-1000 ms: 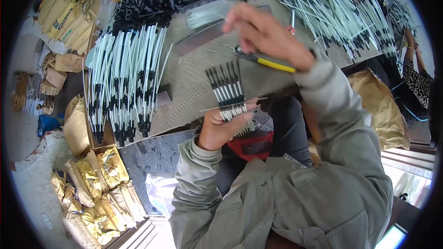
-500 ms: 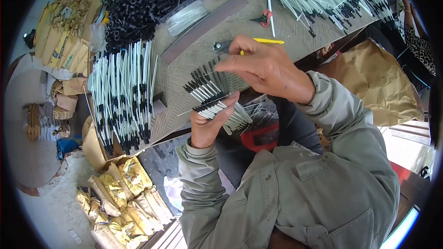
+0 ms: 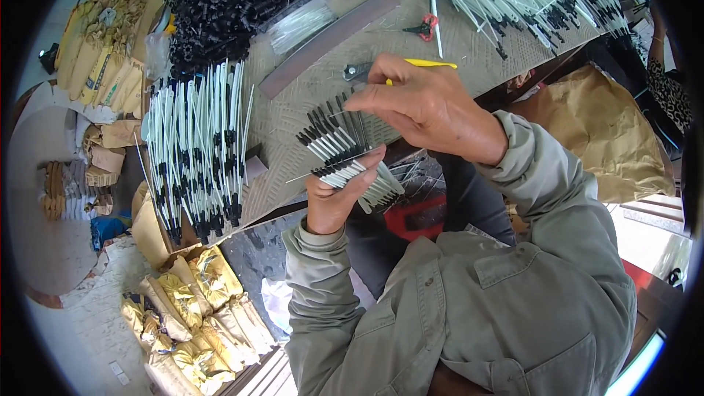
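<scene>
My left hand (image 3: pixel 339 202) is wrapped round a bundle of white rods with black ends (image 3: pixel 345 158). The black tips fan out toward the table and the white lower parts hang below my fingers. A thin pale strip (image 3: pixel 306 174) crosses the bundle just above this hand. Over the black tips my right hand (image 3: pixel 418 106) is closed, thumb and forefinger pinched on the end of a thin pale strip. Beyond this hand, yellow-handled pliers (image 3: pixel 358 72) lie on the table, partly hidden by it.
Rows of white-and-black rods (image 3: pixel 198 147) lie at left, a larger heap (image 3: pixel 506 0) at far right. Black plastic parts (image 3: pixel 220 22) are piled behind. A bag of clear strips (image 3: pixel 301 26), a flat brown bar (image 3: pixel 330 44) and red scissors (image 3: pixel 423 28) are nearby. Wrapped packs (image 3: pixel 198 315) fill a box.
Both hands and the bundle stay in nearly the same pose. The whole view has shifted slightly; the right hand's pinch at the black tips continues.
</scene>
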Motion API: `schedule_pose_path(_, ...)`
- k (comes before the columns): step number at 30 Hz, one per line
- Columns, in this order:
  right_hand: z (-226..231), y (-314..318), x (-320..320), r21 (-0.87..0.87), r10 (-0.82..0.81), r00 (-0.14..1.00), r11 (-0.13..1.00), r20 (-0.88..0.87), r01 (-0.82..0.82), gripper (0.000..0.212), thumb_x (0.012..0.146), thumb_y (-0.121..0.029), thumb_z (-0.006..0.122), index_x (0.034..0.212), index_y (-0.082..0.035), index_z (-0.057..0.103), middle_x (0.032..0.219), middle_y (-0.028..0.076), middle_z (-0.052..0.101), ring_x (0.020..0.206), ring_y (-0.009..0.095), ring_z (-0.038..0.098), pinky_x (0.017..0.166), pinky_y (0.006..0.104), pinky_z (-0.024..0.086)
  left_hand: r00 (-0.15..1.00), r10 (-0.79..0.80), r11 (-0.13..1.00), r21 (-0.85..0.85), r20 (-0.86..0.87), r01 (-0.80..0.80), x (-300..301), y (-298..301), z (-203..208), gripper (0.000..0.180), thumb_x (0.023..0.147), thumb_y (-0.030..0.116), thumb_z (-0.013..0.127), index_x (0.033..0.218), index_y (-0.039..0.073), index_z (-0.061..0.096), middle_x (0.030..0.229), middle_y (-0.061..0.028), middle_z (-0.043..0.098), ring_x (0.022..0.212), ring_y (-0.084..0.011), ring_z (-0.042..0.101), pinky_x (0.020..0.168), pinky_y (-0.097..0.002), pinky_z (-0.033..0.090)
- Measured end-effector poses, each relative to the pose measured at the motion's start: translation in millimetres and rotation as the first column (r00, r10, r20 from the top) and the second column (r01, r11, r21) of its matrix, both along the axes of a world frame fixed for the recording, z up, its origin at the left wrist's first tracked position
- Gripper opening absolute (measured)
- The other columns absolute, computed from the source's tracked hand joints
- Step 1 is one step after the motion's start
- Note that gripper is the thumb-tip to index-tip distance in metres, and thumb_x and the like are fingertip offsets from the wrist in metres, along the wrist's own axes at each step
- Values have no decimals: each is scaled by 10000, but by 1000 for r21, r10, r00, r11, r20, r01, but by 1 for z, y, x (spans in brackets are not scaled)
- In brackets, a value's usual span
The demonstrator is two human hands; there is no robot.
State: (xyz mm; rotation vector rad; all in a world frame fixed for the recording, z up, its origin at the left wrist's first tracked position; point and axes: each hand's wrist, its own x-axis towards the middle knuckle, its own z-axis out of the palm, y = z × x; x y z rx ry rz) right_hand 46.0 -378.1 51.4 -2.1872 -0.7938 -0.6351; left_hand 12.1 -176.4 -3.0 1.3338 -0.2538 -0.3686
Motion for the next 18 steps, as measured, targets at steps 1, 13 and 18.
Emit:
schedule_pose_path(1, 3, -1, 1, 2, 3, 1000, 1000, 1, -3, 296, 713, 21, 592, 962, -135, 625, 803, 54, 538, 621, 232, 571, 520, 314, 425, 1000, 3, 1000, 2, 1, -3, 0, 0, -1, 233, 789, -80, 570, 1018, -66, 613, 1029, -159, 625, 978, -204, 590, 893, -309, 440)
schedule_pose_path(13, 16, 0, 38, 442, 601, 495, 799, -628, -408, 255, 848, -54, 543, 1096, -5, 575, 785, 0, 609, 679, 16, 482, 551, 207, 381, 998, -51, 999, -18, 33, 52, 2, 3, -1, 230, 791, -71, 577, 1018, -65, 612, 1047, -159, 616, 988, -219, 582, 903, -328, 441)
schedule_pose_path(18, 19, -4, 47, 486, 681, 341, 715, -648, -503, 275, 846, -9, 525, 1115, 8, 577, 870, 15, 627, 735, 19, 502, 602, 185, 403, 998, -55, 998, -38, 1, 55, 3, 5, -1, 230, 791, -68, 579, 1018, -62, 614, 1046, -158, 617, 981, -212, 584, 899, -322, 442)
